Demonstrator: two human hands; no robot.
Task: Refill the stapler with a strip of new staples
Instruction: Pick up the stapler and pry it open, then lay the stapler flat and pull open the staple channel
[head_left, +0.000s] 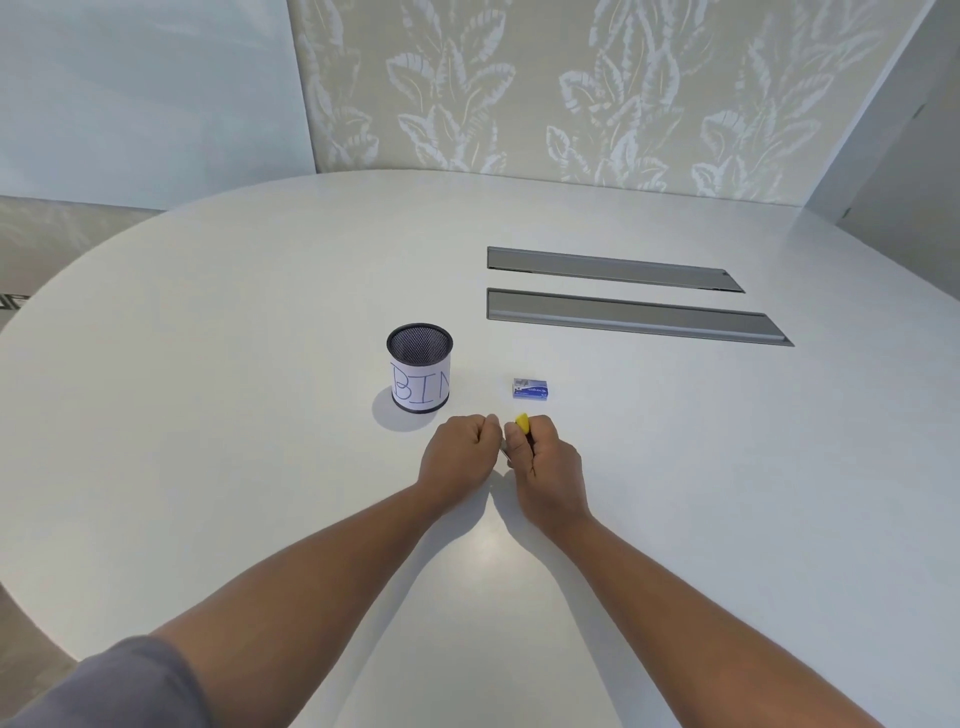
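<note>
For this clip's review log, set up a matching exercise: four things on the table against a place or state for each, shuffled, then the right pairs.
Things:
1. mesh cup
2. staple box
3. stapler
4. metal strips

Places or states:
A. gripped in the right hand
B. set flush in the table, far side
C. wears a paper label reading BIN
D. small and blue, lying right of the cup

Pairs: 1-C, 2-D, 3-A, 4-B

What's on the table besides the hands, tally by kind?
Stapler, yellow, mostly hidden in the right hand: 1
Staple box, blue: 1
Mesh cup labelled BIN: 1
Grey cable-slot covers set in the table: 2
Total: 5
What the left hand holds cannot be told.
</note>
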